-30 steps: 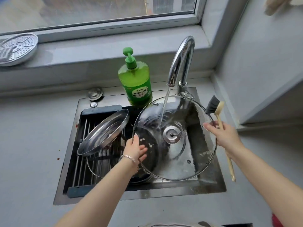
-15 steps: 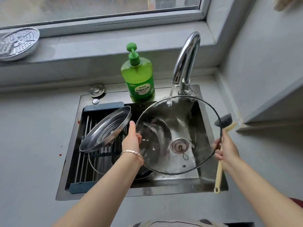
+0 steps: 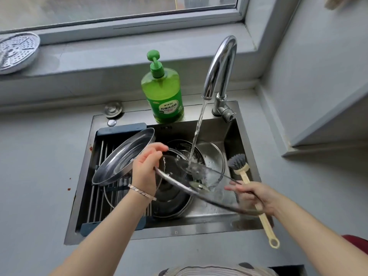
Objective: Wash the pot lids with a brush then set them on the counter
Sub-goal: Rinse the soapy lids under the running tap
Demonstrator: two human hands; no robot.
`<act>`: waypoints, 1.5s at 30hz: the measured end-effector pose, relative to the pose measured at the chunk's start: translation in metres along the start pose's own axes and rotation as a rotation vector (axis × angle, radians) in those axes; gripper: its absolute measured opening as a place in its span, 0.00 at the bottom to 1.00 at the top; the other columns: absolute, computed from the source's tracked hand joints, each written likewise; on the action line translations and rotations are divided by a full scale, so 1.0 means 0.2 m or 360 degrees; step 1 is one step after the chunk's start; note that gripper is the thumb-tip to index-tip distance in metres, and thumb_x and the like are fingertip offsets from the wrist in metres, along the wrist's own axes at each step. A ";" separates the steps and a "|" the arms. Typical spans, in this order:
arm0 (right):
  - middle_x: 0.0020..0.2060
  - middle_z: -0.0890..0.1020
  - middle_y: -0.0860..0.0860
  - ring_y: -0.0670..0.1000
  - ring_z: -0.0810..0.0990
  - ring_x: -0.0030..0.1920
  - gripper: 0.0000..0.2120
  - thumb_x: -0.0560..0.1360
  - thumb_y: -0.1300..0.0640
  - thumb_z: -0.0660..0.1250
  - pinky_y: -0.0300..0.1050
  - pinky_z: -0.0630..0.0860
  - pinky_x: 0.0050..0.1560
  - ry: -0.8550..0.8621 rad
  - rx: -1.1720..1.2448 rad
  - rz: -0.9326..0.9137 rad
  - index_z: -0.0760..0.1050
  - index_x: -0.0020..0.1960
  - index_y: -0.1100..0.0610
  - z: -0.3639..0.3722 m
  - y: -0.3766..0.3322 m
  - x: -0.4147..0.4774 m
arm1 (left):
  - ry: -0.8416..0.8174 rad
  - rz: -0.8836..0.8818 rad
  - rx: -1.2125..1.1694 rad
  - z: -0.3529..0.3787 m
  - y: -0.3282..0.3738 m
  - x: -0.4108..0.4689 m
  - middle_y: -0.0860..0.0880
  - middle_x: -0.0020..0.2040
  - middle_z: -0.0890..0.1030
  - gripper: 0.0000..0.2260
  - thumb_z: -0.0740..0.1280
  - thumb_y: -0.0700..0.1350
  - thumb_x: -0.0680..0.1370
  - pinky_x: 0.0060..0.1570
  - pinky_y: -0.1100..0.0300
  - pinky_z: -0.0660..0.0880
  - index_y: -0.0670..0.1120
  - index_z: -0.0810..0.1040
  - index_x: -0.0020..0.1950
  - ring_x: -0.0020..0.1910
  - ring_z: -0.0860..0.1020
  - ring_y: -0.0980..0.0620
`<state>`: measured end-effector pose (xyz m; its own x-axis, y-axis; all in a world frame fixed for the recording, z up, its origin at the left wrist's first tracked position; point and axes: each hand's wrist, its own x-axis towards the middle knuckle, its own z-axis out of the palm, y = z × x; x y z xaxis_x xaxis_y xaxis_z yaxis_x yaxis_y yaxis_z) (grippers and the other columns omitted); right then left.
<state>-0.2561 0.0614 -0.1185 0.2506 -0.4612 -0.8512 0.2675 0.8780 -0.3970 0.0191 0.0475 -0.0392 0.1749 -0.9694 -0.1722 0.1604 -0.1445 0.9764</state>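
Glass lid (image 3: 199, 186), one of two lids that could be counted for certain, hung over the sink (image 3: 179, 234) between both hands, tipped almost edge-on to the camera. The stream from the single faucet (image 3: 219, 72) landed on its upper face near the knob. The other, a steel lid (image 3: 123, 158), leaned on the drain rack (image 3: 95, 196) in the sink's left half. Under them lay more round pieces, too overlapped to count, and one steel bowl (image 3: 214, 158) sat at the back right.

The left hand (image 3: 145, 168) had its fingers curled over the glass lid's left rim. The right hand (image 3: 251, 194) gripped the handle of the one brush (image 3: 244, 174) together with the lid's near right rim, the grey bristles pointing away towards the faucet. One green soap bottle (image 3: 165, 100) stood at the back edge of the sink, and one perforated steamer plate (image 3: 16, 52) rested on the windowsill.

Half a second earlier the glass lid had stood nearly upright, its face to the camera, with the water striking only its top edge. The left hand had then lain against the rim with straight fingers. The steel lid and the bottle had not moved.
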 end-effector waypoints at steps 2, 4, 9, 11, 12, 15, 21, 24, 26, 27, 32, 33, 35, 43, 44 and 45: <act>0.49 0.81 0.56 0.42 0.63 0.17 0.16 0.75 0.67 0.59 0.31 0.59 0.15 0.0012 -0.0005 -0.0157 0.69 0.62 0.67 0.03 0.00 -0.01 | -0.0033 -0.0113 0.0024 -0.01 0.00 0.01 0.53 0.53 0.79 0.06 0.63 0.41 0.72 0.59 0.62 0.68 0.48 0.77 0.38 0.56 0.74 0.53; 0.51 0.79 0.57 0.43 0.68 0.17 0.15 0.76 0.68 0.59 0.32 0.64 0.16 0.0004 0.0091 -0.0341 0.69 0.62 0.68 0.07 -0.01 -0.04 | 0.0037 -0.0380 -0.0275 -0.03 -0.03 0.01 0.50 0.60 0.76 0.11 0.56 0.39 0.79 0.66 0.58 0.65 0.48 0.75 0.57 0.63 0.71 0.52; 0.55 0.80 0.60 0.41 0.66 0.19 0.10 0.77 0.70 0.56 0.30 0.62 0.19 0.0156 -0.0138 -0.0804 0.72 0.56 0.63 0.08 -0.15 -0.14 | 0.0014 -0.0968 -0.0645 -0.08 -0.18 0.04 0.43 0.62 0.77 0.18 0.54 0.54 0.81 0.54 0.40 0.73 0.54 0.64 0.71 0.60 0.76 0.45; 0.51 0.82 0.57 0.41 0.63 0.18 0.11 0.77 0.70 0.57 0.30 0.61 0.19 0.0245 -0.0358 -0.0948 0.73 0.56 0.63 0.08 -0.22 -0.19 | -0.0007 -0.1136 -0.0639 -0.08 -0.25 0.05 0.42 0.63 0.76 0.20 0.51 0.60 0.80 0.49 0.38 0.74 0.56 0.65 0.70 0.59 0.76 0.43; 0.48 0.84 0.54 0.41 0.62 0.18 0.11 0.77 0.70 0.58 0.30 0.61 0.19 0.0284 -0.0460 -0.1017 0.74 0.55 0.62 0.09 -0.25 -0.22 | -0.0011 -0.1214 -0.0622 -0.07 -0.28 0.05 0.42 0.64 0.75 0.22 0.50 0.62 0.79 0.49 0.38 0.74 0.57 0.66 0.70 0.59 0.75 0.43; 0.39 0.85 0.51 0.42 0.61 0.18 0.10 0.76 0.70 0.59 0.31 0.60 0.19 0.0326 -0.0674 -0.1158 0.75 0.51 0.59 0.14 -0.35 -0.31 | -0.0007 -0.1399 -0.0647 -0.02 -0.35 0.05 0.39 0.66 0.72 0.25 0.48 0.66 0.77 0.47 0.35 0.74 0.55 0.68 0.68 0.61 0.73 0.39; 0.36 0.75 0.57 0.45 0.60 0.16 0.11 0.66 0.68 0.72 0.34 0.56 0.17 0.0689 -0.0955 -0.1032 0.76 0.47 0.66 0.20 -0.52 -0.30 | -0.0081 -0.1690 -0.0872 0.05 -0.36 -0.01 0.30 0.60 0.72 0.24 0.54 0.61 0.79 0.42 0.40 0.78 0.42 0.72 0.57 0.50 0.78 0.32; 0.32 0.80 0.55 0.45 0.61 0.16 0.09 0.68 0.71 0.68 0.33 0.56 0.16 0.0739 -0.0975 -0.0852 0.76 0.49 0.67 0.17 -0.52 -0.24 | -0.0154 -0.1600 -0.0814 -0.01 -0.27 -0.02 0.29 0.52 0.78 0.13 0.56 0.54 0.80 0.38 0.42 0.79 0.46 0.70 0.57 0.45 0.80 0.33; 0.24 0.80 0.50 0.44 0.65 0.18 0.07 0.71 0.70 0.65 0.31 0.59 0.16 0.0801 -0.1116 -0.0778 0.77 0.48 0.65 0.15 -0.48 -0.20 | -0.0183 -0.1461 -0.0683 -0.05 -0.19 -0.02 0.30 0.49 0.80 0.09 0.57 0.47 0.81 0.35 0.45 0.80 0.47 0.70 0.58 0.45 0.81 0.34; 0.25 0.79 0.51 0.43 0.67 0.18 0.06 0.72 0.69 0.65 0.31 0.60 0.17 0.0821 -0.1171 -0.0763 0.77 0.48 0.65 0.14 -0.44 -0.17 | -0.0201 -0.1377 -0.0609 -0.07 -0.15 -0.02 0.30 0.49 0.80 0.09 0.57 0.43 0.81 0.36 0.44 0.80 0.49 0.68 0.60 0.45 0.81 0.34; 0.34 0.78 0.60 0.42 0.67 0.16 0.03 0.77 0.63 0.63 0.31 0.60 0.16 0.0638 -0.0963 -0.0712 0.72 0.48 0.63 0.16 -0.24 -0.02 | -0.0267 -0.1045 -0.0062 -0.13 0.09 -0.02 0.31 0.47 0.81 0.21 0.54 0.31 0.80 0.32 0.47 0.81 0.54 0.65 0.66 0.42 0.83 0.37; 0.33 0.79 0.57 0.42 0.67 0.17 0.03 0.78 0.62 0.62 0.31 0.59 0.16 0.0606 -0.0902 -0.0692 0.72 0.49 0.61 0.17 -0.20 0.01 | -0.0270 -0.0996 0.0027 -0.13 0.15 -0.02 0.30 0.47 0.80 0.22 0.54 0.31 0.80 0.31 0.48 0.80 0.53 0.65 0.67 0.41 0.83 0.38; 0.33 0.80 0.54 0.45 0.70 0.22 0.04 0.80 0.58 0.59 0.32 0.60 0.16 0.0588 -0.0895 -0.0663 0.71 0.52 0.56 0.20 -0.14 0.06 | -0.0252 -0.0877 0.0229 -0.10 0.27 -0.01 0.30 0.45 0.80 0.22 0.54 0.30 0.79 0.28 0.49 0.80 0.52 0.65 0.67 0.36 0.83 0.40; 0.38 0.83 0.55 0.46 0.80 0.29 0.08 0.81 0.57 0.55 0.33 0.62 0.20 0.0426 -0.0931 -0.0561 0.72 0.55 0.54 0.34 -0.02 0.10 | -0.0290 -0.0081 0.1870 0.14 0.60 0.03 0.41 0.39 0.75 0.18 0.54 0.32 0.75 0.35 0.49 0.75 0.45 0.64 0.62 0.37 0.76 0.41; 0.38 0.83 0.56 0.46 0.80 0.28 0.08 0.81 0.57 0.55 0.33 0.61 0.20 0.0419 -0.0954 -0.0558 0.72 0.56 0.54 0.34 -0.01 0.09 | -0.0309 -0.0001 0.2099 0.17 0.62 0.03 0.44 0.37 0.72 0.19 0.54 0.32 0.75 0.35 0.52 0.71 0.44 0.62 0.64 0.36 0.73 0.42; 0.38 0.83 0.56 0.46 0.80 0.27 0.08 0.81 0.57 0.55 0.33 0.61 0.19 0.0412 -0.0980 -0.0556 0.72 0.56 0.55 0.34 -0.01 0.09 | -0.0320 0.0043 0.2262 0.20 0.66 0.02 0.46 0.35 0.69 0.19 0.54 0.33 0.75 0.36 0.54 0.67 0.44 0.61 0.65 0.36 0.71 0.44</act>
<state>-0.1889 0.0427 -0.1101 -0.0002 -0.7477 -0.6640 -0.2964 0.6343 -0.7140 0.0017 0.0168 0.0934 0.0054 -0.9687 -0.2481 -0.9507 -0.0819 0.2992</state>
